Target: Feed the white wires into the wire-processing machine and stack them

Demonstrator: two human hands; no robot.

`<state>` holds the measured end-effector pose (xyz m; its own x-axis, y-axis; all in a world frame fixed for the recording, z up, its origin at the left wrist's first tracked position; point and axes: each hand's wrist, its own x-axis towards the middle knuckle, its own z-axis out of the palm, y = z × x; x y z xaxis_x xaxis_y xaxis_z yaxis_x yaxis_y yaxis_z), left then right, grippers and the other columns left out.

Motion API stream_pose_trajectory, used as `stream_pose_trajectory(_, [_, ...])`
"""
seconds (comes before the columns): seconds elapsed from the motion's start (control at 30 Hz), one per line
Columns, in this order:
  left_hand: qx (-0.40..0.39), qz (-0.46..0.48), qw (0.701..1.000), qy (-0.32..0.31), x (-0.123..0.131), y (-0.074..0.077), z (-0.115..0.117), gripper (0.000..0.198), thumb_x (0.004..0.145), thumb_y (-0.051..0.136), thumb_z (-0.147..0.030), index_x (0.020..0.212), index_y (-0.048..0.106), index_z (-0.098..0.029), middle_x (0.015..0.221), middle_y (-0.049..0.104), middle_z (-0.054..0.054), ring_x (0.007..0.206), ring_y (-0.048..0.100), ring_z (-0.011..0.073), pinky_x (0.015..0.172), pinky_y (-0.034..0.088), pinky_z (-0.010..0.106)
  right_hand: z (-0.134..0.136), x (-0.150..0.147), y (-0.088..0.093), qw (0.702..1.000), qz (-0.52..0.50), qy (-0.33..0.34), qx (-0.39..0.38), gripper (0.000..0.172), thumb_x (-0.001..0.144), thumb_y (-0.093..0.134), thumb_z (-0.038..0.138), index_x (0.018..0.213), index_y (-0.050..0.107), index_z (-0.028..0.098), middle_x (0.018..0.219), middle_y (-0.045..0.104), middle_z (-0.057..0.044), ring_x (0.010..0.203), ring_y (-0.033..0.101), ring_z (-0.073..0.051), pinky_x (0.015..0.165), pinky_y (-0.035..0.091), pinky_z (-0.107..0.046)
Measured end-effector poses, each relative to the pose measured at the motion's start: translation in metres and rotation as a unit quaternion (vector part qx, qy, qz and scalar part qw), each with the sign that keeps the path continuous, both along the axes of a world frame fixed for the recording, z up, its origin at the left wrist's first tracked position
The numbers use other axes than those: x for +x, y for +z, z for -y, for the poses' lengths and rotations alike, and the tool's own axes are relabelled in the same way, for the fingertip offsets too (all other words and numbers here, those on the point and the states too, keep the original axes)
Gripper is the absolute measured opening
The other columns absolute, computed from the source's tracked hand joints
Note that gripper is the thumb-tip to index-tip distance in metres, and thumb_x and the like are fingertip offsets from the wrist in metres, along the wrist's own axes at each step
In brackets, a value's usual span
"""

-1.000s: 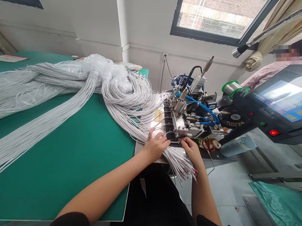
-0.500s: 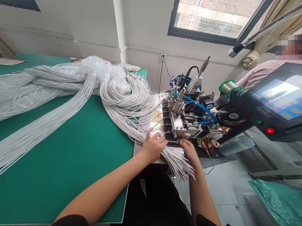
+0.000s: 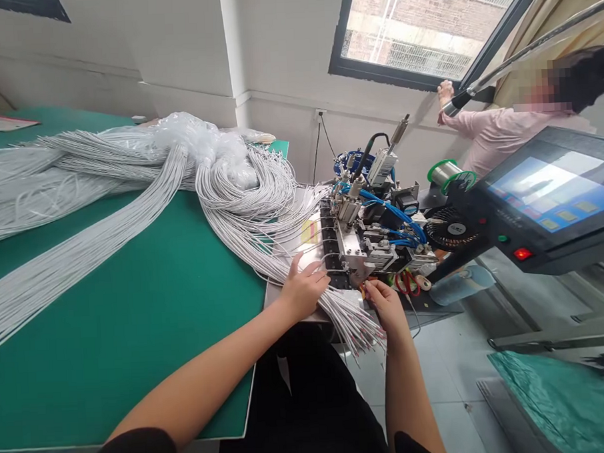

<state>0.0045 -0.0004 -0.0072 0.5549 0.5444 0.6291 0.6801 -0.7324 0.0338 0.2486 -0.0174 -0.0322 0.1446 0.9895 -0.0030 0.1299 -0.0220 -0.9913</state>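
My left hand [image 3: 303, 286] lies on a fanned bundle of thin white wires [image 3: 349, 321] at the near edge of a metal plate, fingers curled over the strands. My right hand [image 3: 384, 301] is closed in a pinch on a single wire end just in front of the small metal machine [image 3: 370, 240] with blue hoses. The stripped wire ends hang off the table edge between my two hands.
Large bundles of white wires [image 3: 129, 167] spread over the green table [image 3: 135, 314]. A touchscreen panel [image 3: 551, 199] with a red button stands at the right, a small fan [image 3: 445, 228] beside the machine. A person in a pink top [image 3: 498, 134] reaches toward the window.
The view has shifted a little left and down. My hands stay at the wire bundle; the right hand has edged slightly toward the machine. The person at the right has come further into view.
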Motion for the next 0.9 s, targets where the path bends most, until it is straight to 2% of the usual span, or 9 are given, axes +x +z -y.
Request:
stream_pose_trajectory(0.1, [0.007,0.006,1.0,0.003,0.0,0.0,0.0,0.036,0.071,0.05,-0.006,0.1,0.066,-0.02,0.105,0.071,0.005,0.112,0.057,0.0253,0.112,0.006,0.054,0.006,0.007,0.008,0.999,0.039,0.011,0.016,0.037,0.077,0.064,0.053,0.07,0.059,0.018,0.06,0.051,0.002,0.055,0.045,-0.012,0.054,0.036,-0.024])
stream_pose_trajectory(0.2, [0.015,0.013,1.0,0.013,0.0,0.002,0.001,0.032,0.075,0.049,-0.006,0.098,0.066,-0.02,0.092,0.072,0.003,0.099,0.062,0.0228,0.112,0.009,0.053,0.011,0.007,0.022,0.995,0.097,0.031,0.025,0.036,0.081,0.061,0.052,0.074,0.061,0.017,0.062,0.054,0.0,0.057,0.049,-0.013,0.056,0.038,-0.025])
stream_pose_trajectory(0.33, [0.019,0.019,0.999,0.024,0.0,0.005,0.003,0.027,0.082,0.046,-0.007,0.095,0.065,-0.021,0.08,0.071,0.001,0.082,0.063,0.0173,0.11,0.015,0.05,0.013,-0.007,0.046,0.98,0.17,0.091,0.045,0.036,0.083,0.058,0.051,0.08,0.065,0.016,0.069,0.061,-0.004,0.063,0.054,-0.016,0.06,0.042,-0.027])
stream_pose_trajectory(0.5, [0.043,0.039,0.998,0.024,-0.001,0.007,0.004,0.027,0.089,0.042,-0.009,0.095,0.065,-0.021,0.073,0.068,0.0,0.077,0.062,0.0148,0.109,0.017,0.047,0.008,-0.029,0.069,0.951,0.254,0.161,0.072,0.03,0.083,0.059,0.046,0.085,0.069,0.017,0.075,0.066,-0.005,0.063,0.055,-0.016,0.057,0.042,-0.026])
stream_pose_trajectory(0.67, [0.054,0.049,0.997,0.01,-0.002,0.006,0.003,0.029,0.089,0.041,-0.007,0.096,0.065,-0.021,0.075,0.069,-0.001,0.075,0.061,0.0132,0.107,0.02,0.045,-0.003,-0.037,0.071,0.934,0.29,0.179,0.105,0.023,0.085,0.057,0.039,0.082,0.068,0.018,0.079,0.068,-0.005,0.069,0.059,-0.018,0.064,0.045,-0.028])
stream_pose_trajectory(0.8, [0.05,0.041,0.998,0.008,-0.003,0.005,0.002,0.029,0.086,0.043,-0.007,0.098,0.065,-0.021,0.077,0.07,-0.001,0.075,0.062,0.0143,0.106,0.02,0.045,-0.007,-0.037,0.063,0.93,0.303,0.167,0.128,0.022,0.086,0.055,0.037,0.079,0.065,0.018,0.074,0.065,-0.004,0.066,0.057,-0.017,0.061,0.044,-0.028])
stream_pose_trajectory(0.9, [0.038,0.04,0.998,0.031,-0.003,0.006,0.003,0.028,0.084,0.044,-0.008,0.098,0.064,-0.021,0.08,0.07,0.0,0.075,0.061,0.0153,0.105,0.021,0.046,-0.008,-0.037,0.06,0.929,0.308,0.141,0.148,0.022,0.087,0.054,0.036,0.077,0.062,0.018,0.072,0.063,-0.003,0.063,0.054,-0.017,0.059,0.042,-0.027])
